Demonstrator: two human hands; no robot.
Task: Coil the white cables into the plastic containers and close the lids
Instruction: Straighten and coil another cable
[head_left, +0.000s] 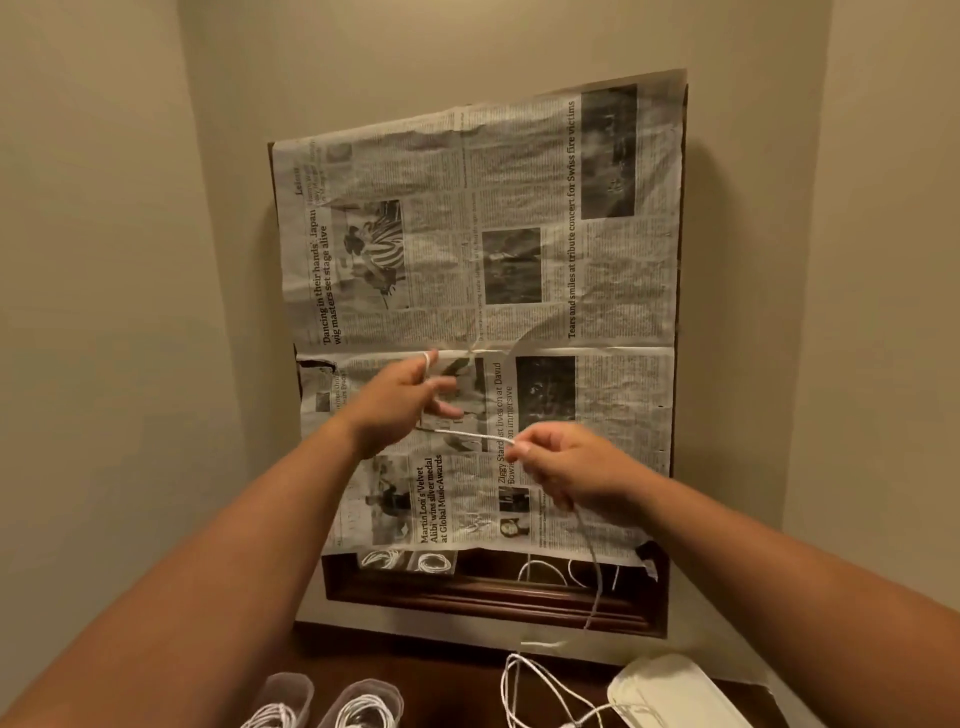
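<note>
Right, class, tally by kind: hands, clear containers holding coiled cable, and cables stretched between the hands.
Hands: 2 (left hand, right hand)
Clear containers: 2 (left container, right container)
Stretched cable: 1
Total: 5

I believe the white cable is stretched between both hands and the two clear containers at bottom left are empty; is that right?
Not quite: in the head view both clear containers hold coiled cable. The white cable does stretch between left hand and right hand.

1. The far side is closed off by a newspaper-covered panel (519, 234) leaned on the wall.
2. The near desk (405, 652) is crowded by two plastic containers (284, 696) (366, 701), looped white cable (540, 691) and a white box (675, 691).
3. Bare desk is left between.
</note>
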